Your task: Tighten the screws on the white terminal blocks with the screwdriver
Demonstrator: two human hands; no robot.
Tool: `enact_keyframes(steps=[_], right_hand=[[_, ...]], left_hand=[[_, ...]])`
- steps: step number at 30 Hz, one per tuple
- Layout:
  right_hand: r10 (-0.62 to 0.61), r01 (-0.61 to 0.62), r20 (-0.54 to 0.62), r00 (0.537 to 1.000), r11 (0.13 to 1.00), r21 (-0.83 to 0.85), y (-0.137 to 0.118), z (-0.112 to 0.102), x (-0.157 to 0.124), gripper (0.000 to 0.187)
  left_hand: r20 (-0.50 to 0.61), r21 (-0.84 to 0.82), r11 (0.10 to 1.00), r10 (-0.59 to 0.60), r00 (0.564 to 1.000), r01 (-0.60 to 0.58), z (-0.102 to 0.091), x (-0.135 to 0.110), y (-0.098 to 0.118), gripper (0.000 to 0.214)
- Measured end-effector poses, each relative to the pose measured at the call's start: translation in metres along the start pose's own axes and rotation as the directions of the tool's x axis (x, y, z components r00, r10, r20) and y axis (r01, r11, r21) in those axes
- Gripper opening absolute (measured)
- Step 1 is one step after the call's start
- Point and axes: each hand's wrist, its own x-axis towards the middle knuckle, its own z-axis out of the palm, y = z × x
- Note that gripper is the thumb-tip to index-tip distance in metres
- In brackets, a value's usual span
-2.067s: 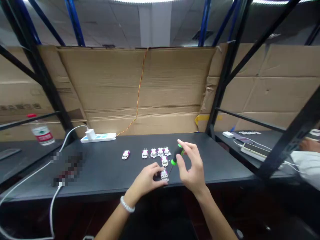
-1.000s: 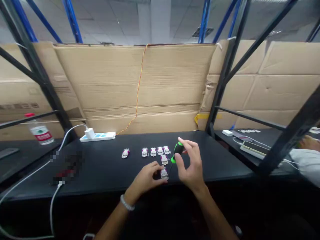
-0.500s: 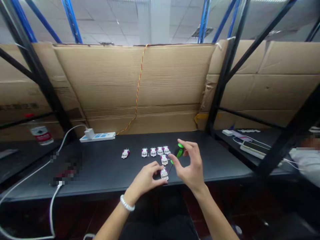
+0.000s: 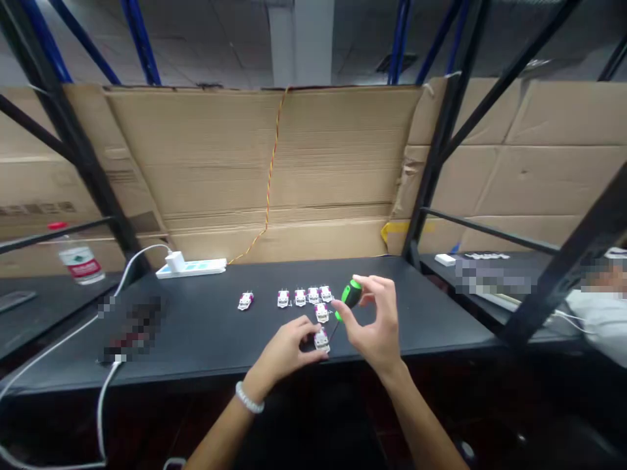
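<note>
My left hand [image 4: 285, 352], with a white bead bracelet on its wrist, pinches a small white and magenta part [image 4: 322, 340] against the black table [image 4: 206, 333] near its front edge. My right hand [image 4: 375, 322] grips the green and black handle of a screwdriver [image 4: 349, 297] between thumb and fingers; its thin shaft slants down to that part. Several more such parts [image 4: 306, 297] lie in a row just behind, one [image 4: 322, 312] in front of the row, another [image 4: 245, 300] apart to the left.
A white power strip [image 4: 193, 267] with a plugged charger and cable lies at the back left. A water bottle [image 4: 77, 261] stands on the left table. Cardboard sheets wall the back. Black rack struts cross on both sides. Another person's sleeve [image 4: 595, 323] shows at the far right.
My right fingers have shifted round the screwdriver handle, turning it, while the tip stays on the part. My left hand has kept its hold. The view has wobbled slightly.
</note>
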Motion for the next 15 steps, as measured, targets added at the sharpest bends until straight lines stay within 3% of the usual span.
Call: enact_keyframes(steps=[6,9,15], right_hand=[[0.133,-0.135,0.030,0.991,0.985,0.103,0.0020,0.0051,-0.0054,0.048],[0.144,-0.154,0.099,0.985,0.983,0.101,0.0005,0.0028,-0.0059,0.041],[0.182,-0.201,0.143,0.973,0.971,0.128,0.0005,-0.0025,-0.0045,0.049]], left_hand=[[-0.001,-0.006,1.000,-0.002,1.000,0.002,0.0001,0.0004,-0.0006,0.034],[0.000,-0.009,1.000,0.001,1.000,-0.001,-0.0002,0.0004,-0.0005,0.035],[0.001,0.002,1.000,-0.005,1.000,0.005,-0.0005,-0.0005,-0.0005,0.035]])
